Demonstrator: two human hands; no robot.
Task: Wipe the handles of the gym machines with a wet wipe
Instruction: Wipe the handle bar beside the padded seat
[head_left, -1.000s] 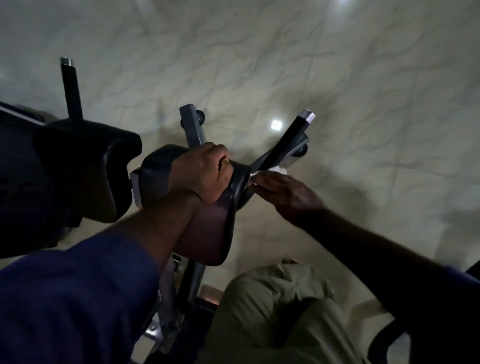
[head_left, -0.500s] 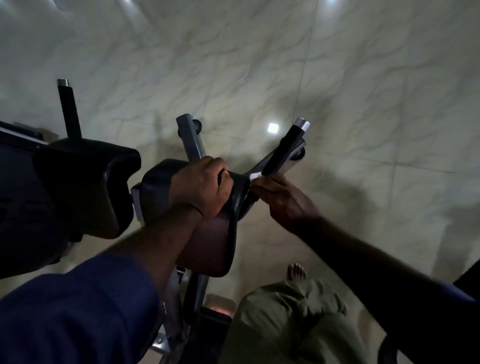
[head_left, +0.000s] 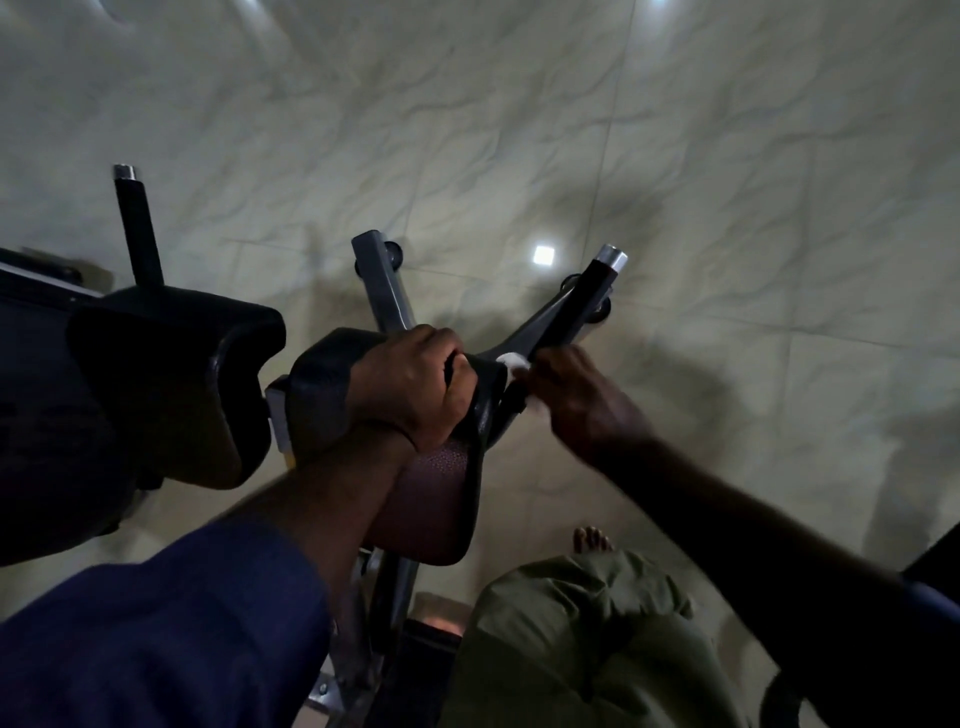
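Beneath handle (head_left: 576, 304), glossy marbled floor tiles (head_left: 727, 182)

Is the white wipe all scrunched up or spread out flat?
Scrunched up: the wet wipe shows only as small white lumps gripped in the right hand at the base of the black handle.
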